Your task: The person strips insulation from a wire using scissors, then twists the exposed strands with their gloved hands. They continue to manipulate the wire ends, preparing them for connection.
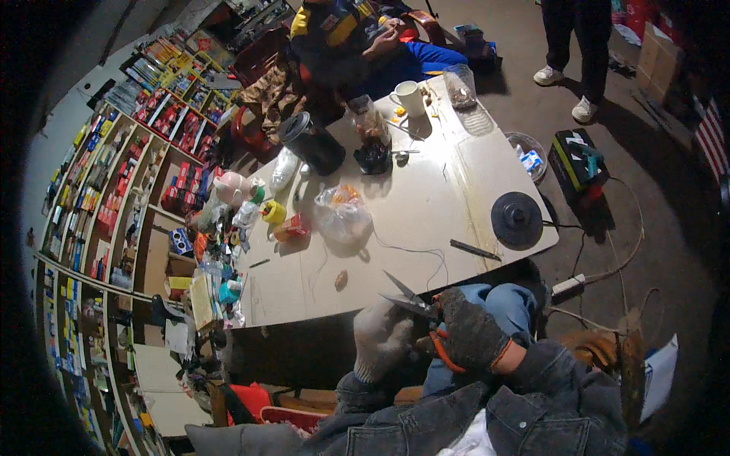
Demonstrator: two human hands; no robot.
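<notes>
Over my lap, just off the table's front edge, a pair of scissors [409,299] with orange handles points its parted blades up and to the left. My right hand [473,331], in a dark grey glove, is closed round the scissors near the pivot and handles. Beside it my left hand [382,339], in a whitish knit glove, is curled closed close under the blades. What its fingers hold, if anything, is hidden. A small brown lump [341,280] lies on the table [426,205] ahead of my left hand, and a dark narrow bar [475,249] lies beyond my right.
A black round base [517,220] sits at the table's right corner. Farther back are a clear plastic bag [342,214], a dark canister [310,143] and a white mug [409,99]. Packed shelves [114,197] line the left. A seated person [342,45] is across the table; another stands farther right.
</notes>
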